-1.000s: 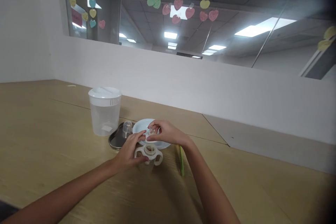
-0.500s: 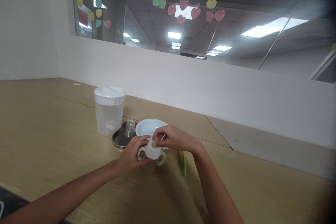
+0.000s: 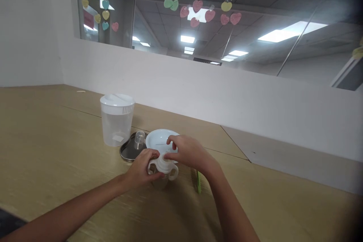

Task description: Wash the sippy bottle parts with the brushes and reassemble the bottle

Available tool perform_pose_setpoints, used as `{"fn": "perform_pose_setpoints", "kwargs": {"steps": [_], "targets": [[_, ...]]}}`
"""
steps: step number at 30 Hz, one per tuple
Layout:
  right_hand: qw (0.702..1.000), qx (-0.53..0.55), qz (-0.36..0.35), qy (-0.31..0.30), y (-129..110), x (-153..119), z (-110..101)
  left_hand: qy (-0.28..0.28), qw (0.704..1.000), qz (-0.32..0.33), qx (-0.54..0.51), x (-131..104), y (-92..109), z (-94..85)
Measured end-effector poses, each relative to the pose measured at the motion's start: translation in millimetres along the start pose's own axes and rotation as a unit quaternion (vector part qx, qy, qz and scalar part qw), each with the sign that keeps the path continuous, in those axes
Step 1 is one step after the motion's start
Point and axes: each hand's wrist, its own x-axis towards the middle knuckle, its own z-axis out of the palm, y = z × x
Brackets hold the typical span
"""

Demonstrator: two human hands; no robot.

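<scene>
My left hand [image 3: 144, 167] is wrapped round a baby bottle [image 3: 163, 166] with two side handles and a white collar. The bottle stands upright on the table, its lower part clear. Over its top my right hand [image 3: 189, 153] has thumb and fingers spread apart, and the thumb is close to or touching the collar's opening; I cannot tell which. The teat at the mouth is hard to make out behind the thumb. A clear domed cap [image 3: 139, 137] sits on a dark metal tray [image 3: 129, 153] beyond my left hand. Behind the bottle is a white bowl [image 3: 154, 136].
A clear plastic jug [image 3: 117, 124] with a white lid stands behind the tray at the left. A thin green object [image 3: 199, 182] lies right of the bottle. Beyond the wooden table [image 3: 70, 151] rise a white wall and a window with heart-shaped notes.
My right thumb and fingers, which were pinched together at the bottle's top, have spread apart. My left hand keeps its hold on the bottle. The view has shifted slightly.
</scene>
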Motion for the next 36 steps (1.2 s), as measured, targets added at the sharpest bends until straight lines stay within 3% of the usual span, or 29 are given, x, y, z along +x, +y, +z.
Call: {"fn": "perform_pose_setpoints", "kwargs": {"steps": [3,5,15,22,28,32,36], "targets": [[0.996,0.044,-0.069,-0.019,2.0,1.6,4.2,-0.007,1.0,0.006,0.001,0.9,0.5,-0.6],[0.995,0.046,-0.078,-0.028,-0.2,4.3,7.8,-0.008,1.0,0.013,-0.001,1.4,1.5,-1.2],[0.999,-0.024,-0.029,-0.038,-13.5,5.2,7.3,0.014,0.995,-0.013,-0.101,-1.4,-0.9,5.1],[0.999,-0.027,-0.008,-0.024,-9.0,0.8,3.4,-0.019,0.996,-0.034,-0.081,-0.2,-2.9,0.8],[0.994,0.019,-0.045,-0.099,-7.5,-0.4,5.1,-0.019,0.993,-0.038,-0.107,3.0,-1.5,-2.6],[0.995,-0.015,0.013,-0.093,-17.7,1.4,11.5,-0.012,0.989,-0.065,-0.131,2.8,0.6,-1.1],[0.997,-0.018,0.03,-0.075,-21.1,2.5,15.7,0.001,0.989,-0.084,-0.124,0.3,1.7,0.2]]}}
